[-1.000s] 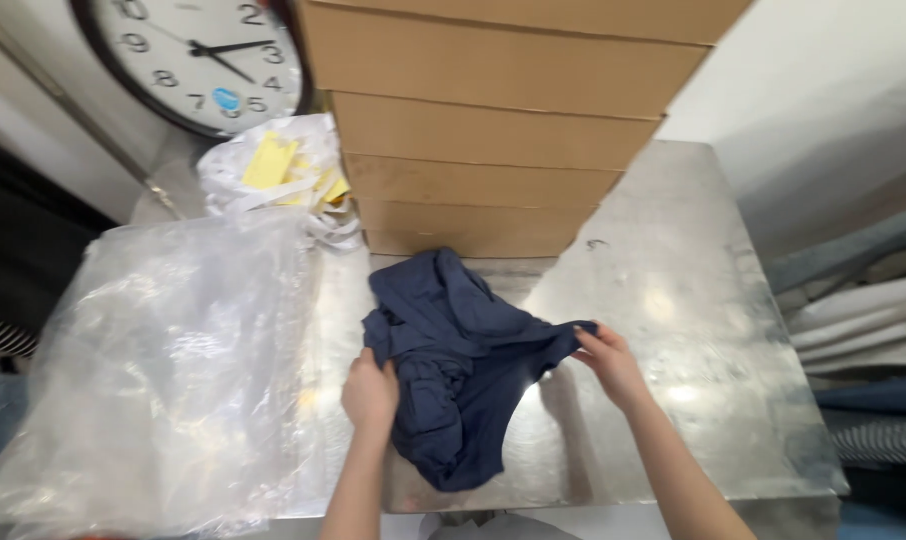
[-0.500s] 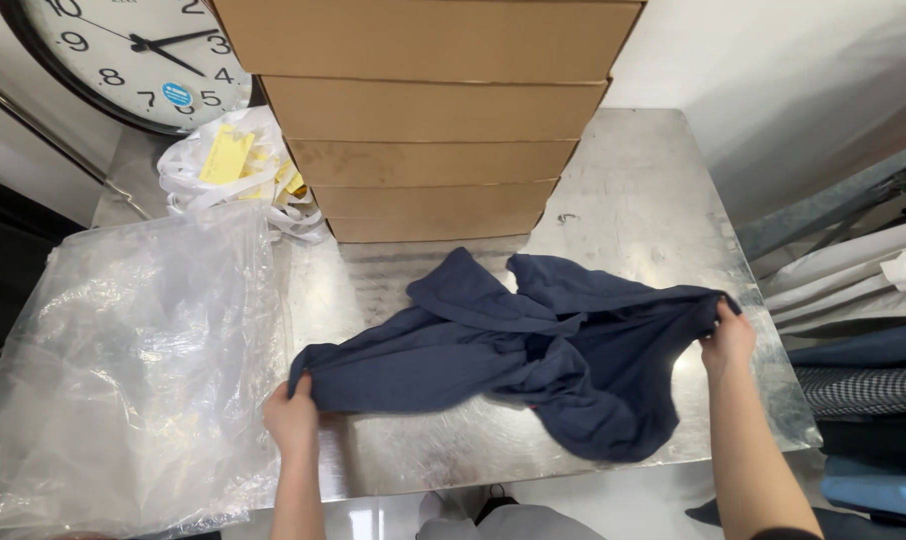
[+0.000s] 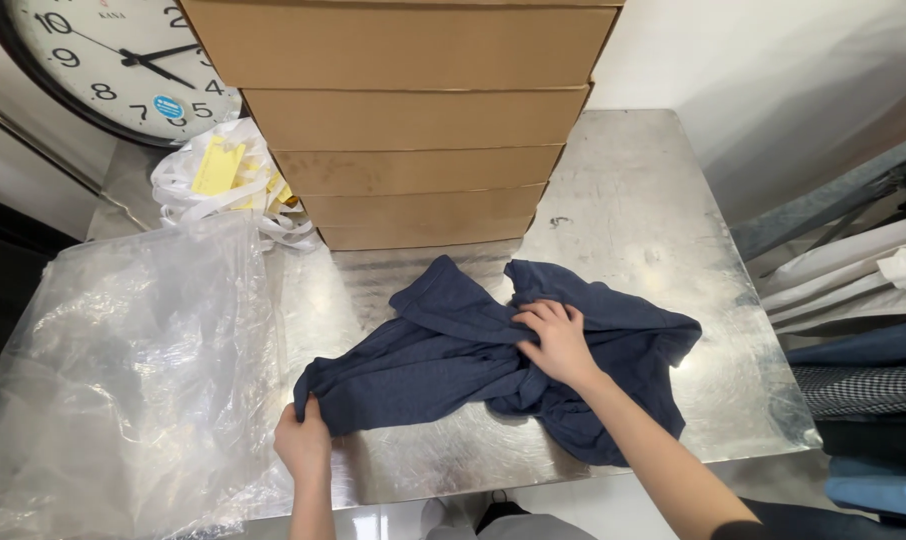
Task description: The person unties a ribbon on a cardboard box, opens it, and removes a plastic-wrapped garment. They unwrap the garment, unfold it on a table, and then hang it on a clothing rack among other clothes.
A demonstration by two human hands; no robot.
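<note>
A dark blue garment point(image 3: 453, 350) lies crumpled and spread across the steel table point(image 3: 643, 200). My left hand point(image 3: 303, 440) pinches its left corner near the table's front edge. My right hand point(image 3: 558, 340) rests on the middle of the cloth, fingers curled into the folds there. The garment's right part lies loose, reaching toward the table's right side.
A stack of several flat brown cardboard boxes point(image 3: 413, 110) stands at the back of the table. A large clear plastic bag point(image 3: 123, 380) covers the left side. Behind it lies a white bag with yellow items point(image 3: 223, 175). A round wall clock point(image 3: 113, 60) leans at the back left. Folded fabrics point(image 3: 863, 370) lie to the right.
My right hand has let go of the garment's right end and moved left onto its middle. My left hand keeps hold of the left corner.
</note>
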